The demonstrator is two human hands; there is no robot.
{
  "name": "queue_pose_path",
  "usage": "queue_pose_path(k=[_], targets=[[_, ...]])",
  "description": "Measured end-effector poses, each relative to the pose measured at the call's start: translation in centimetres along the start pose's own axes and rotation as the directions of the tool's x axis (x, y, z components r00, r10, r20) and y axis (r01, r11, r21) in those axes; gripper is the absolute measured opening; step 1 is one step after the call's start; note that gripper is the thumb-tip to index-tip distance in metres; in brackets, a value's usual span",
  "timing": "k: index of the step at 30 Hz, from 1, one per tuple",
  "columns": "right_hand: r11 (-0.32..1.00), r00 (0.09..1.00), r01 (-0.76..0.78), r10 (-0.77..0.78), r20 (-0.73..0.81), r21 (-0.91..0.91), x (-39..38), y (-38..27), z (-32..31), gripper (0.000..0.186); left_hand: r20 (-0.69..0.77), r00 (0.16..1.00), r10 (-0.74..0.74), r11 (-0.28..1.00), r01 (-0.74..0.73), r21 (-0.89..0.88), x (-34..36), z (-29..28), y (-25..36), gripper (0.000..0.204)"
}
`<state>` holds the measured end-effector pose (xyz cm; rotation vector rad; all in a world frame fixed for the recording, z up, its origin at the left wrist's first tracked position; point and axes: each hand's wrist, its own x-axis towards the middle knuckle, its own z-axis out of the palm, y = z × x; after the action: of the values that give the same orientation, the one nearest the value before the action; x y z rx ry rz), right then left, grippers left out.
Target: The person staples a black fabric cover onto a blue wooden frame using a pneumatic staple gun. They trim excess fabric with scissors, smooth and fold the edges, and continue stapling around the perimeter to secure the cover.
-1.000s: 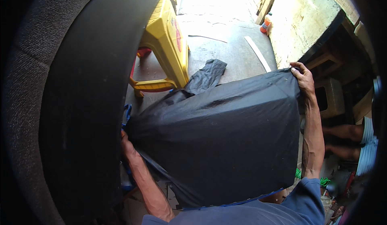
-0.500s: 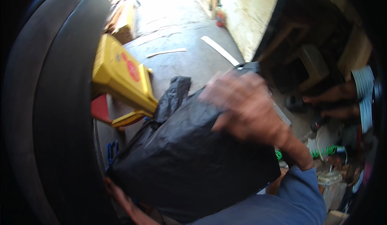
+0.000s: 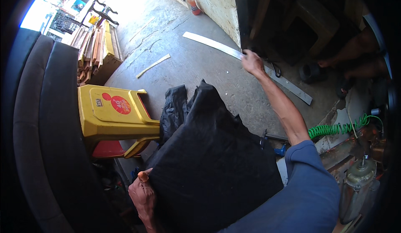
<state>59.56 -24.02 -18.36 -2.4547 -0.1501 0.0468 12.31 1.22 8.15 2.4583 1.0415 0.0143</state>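
Note:
A sheet of black cloth [image 3: 209, 162] is spread in front of me, its far part rising to a peak. My left hand [image 3: 143, 195] is closed on its left edge, thumb on top. With the arm stretched out to the far right, my right hand [image 3: 252, 62] is over a long white strip [image 3: 213, 43] on the floor. Its fingers point down and are partly hidden, so their grip is unclear. Close by that hand, a dark loop like a scissors handle [image 3: 276, 70] lies at the strip.
A yellow stool [image 3: 121, 107] lies tipped at the left, beside a dark padded piece [image 3: 62, 120]. Stacked wood [image 3: 94, 49] stands behind it. A coiled green hose [image 3: 334, 129] and a motor-like machine [image 3: 361, 172] are at the right. Another person's feet [image 3: 326, 64] show in the shade.
My right hand has left the black cloth and reached forward to the white strip. The left hand now shows on the cloth's left edge. The view has shifted, showing more floor.

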Motion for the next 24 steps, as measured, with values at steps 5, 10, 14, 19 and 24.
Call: queue_pose_path(k=[5, 10, 14, 19, 24], targets=[[0.899, 0.886, -0.402, 0.333, -0.323, -0.174, 2.7, 21.9, 5.9, 0.050, 0.024, 0.995, 0.099, 0.974, -0.102, 0.203, 3.9, -2.6, 3.2, 0.043], [0.860, 0.941, -0.337, 0.321, -0.107, -0.383, -2.2, 14.6, 5.1, 0.040, 0.144, 0.653, 0.743, 0.636, -0.757, 0.149, 3.9, 0.7, 17.2, 0.031], [0.875, 0.898, -0.432, 0.393, -0.199, -0.220, -0.7, 19.9, 1.9, 0.037, 0.592, -0.027, 0.806, 0.224, -0.911, -0.347, 2.8, 10.8, 22.6, 0.051], [0.817, 0.844, -0.447, 0.520, 0.132, -0.365, -0.9, 13.3, 1.9, 0.047, 0.851, -0.375, 0.367, 0.340, -0.797, -0.498, 1.4, 18.7, 22.5, 0.045], [0.791, 0.748, -0.608, 0.598, 0.288, -0.063, -4.6, 13.8, -2.7, 0.018, 0.851, -0.519, 0.081, 0.303, -0.800, -0.517, 3.1, 23.3, 24.7, 0.042]])
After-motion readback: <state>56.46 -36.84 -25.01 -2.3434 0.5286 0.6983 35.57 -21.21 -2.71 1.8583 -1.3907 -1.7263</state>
